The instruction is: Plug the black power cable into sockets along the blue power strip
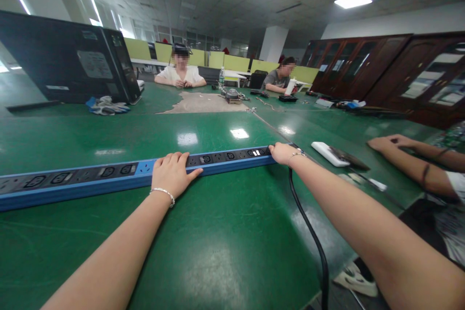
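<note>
Resting spread left hand (170, 173) on power strip (218, 159), curled right hand (281, 153) at end, grip unclear; could shift strip by tugging cord (308, 221).

- A long blue power strip (127, 182) lies flat on the green table (203, 232), sockets up — its left end runs out of view.
- Its black panel (194, 160) mixes outlet shapes, with a blue section (144, 168) partway along and two white marks (256, 153) near the right end.
- A black cable (324, 271) curves downward near that end — its top is hidden.
</note>
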Action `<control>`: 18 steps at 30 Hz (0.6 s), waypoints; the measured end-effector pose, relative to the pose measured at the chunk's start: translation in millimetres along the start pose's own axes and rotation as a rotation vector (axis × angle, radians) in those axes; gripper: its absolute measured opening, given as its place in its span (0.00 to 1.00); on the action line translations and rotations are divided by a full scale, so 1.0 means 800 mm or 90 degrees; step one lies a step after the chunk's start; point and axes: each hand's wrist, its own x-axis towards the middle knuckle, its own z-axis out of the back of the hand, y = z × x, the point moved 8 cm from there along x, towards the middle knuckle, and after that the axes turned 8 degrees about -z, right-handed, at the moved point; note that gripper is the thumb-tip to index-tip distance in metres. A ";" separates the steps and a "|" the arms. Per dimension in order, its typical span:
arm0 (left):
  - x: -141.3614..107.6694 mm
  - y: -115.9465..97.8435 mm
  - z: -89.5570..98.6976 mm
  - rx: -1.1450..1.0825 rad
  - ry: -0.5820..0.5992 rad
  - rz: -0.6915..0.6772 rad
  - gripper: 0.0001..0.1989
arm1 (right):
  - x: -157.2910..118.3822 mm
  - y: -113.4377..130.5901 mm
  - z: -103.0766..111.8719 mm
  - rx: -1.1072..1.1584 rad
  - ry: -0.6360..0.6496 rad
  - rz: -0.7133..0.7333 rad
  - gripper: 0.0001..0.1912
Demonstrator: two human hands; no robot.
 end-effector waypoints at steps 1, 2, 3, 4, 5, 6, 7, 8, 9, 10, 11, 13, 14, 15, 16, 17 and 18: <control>0.000 0.000 0.000 0.003 0.000 -0.001 0.33 | -0.002 0.000 0.001 -0.001 -0.003 0.002 0.25; 0.000 0.000 0.000 0.007 -0.001 -0.003 0.33 | -0.003 0.001 0.001 -0.001 -0.006 0.004 0.25; 0.000 0.000 0.000 0.009 -0.001 -0.006 0.33 | -0.005 0.000 0.002 -0.001 -0.008 0.003 0.25; 0.000 -0.001 0.000 0.011 -0.002 -0.010 0.33 | -0.007 0.000 0.002 -0.001 -0.010 0.001 0.25; 0.000 -0.001 0.000 0.012 -0.004 -0.013 0.33 | -0.008 -0.001 0.003 0.000 -0.012 -0.003 0.25; 0.000 -0.001 0.000 0.012 -0.006 -0.016 0.33 | -0.009 -0.002 0.003 0.002 -0.014 -0.011 0.25; 0.000 -0.001 0.000 0.010 -0.009 -0.016 0.34 | -0.010 -0.003 0.004 0.004 -0.015 -0.019 0.25; 0.000 -0.001 -0.001 0.009 -0.011 -0.016 0.33 | -0.011 -0.004 0.005 0.005 -0.017 -0.027 0.26; 0.000 -0.001 -0.001 0.007 -0.012 -0.014 0.33 | -0.012 -0.004 0.006 0.007 -0.020 -0.034 0.26; 0.000 0.000 -0.001 0.005 -0.014 -0.013 0.33 | -0.014 -0.004 0.007 0.007 -0.022 -0.040 0.26; -0.001 0.000 -0.001 0.002 -0.014 -0.013 0.33 | -0.015 -0.004 0.009 0.009 -0.026 -0.047 0.26; -0.001 0.000 -0.002 -0.003 -0.011 -0.015 0.34 | -0.018 -0.004 0.014 0.015 -0.043 -0.071 0.27; 0.000 0.000 -0.002 -0.005 -0.008 -0.016 0.34 | -0.019 -0.005 0.017 0.021 -0.052 -0.088 0.27; 0.000 0.000 -0.002 -0.005 -0.005 -0.016 0.34 | -0.020 -0.005 0.019 0.030 -0.059 -0.107 0.28; 0.000 0.000 -0.003 -0.005 -0.002 -0.015 0.35 | -0.021 -0.005 0.020 0.041 -0.061 -0.125 0.28; 0.000 0.001 -0.003 -0.003 0.001 -0.013 0.35 | -0.021 -0.005 0.021 0.052 -0.059 -0.140 0.28; 0.000 0.001 -0.003 0.000 0.002 -0.011 0.35 | -0.022 -0.005 0.021 0.062 -0.055 -0.151 0.27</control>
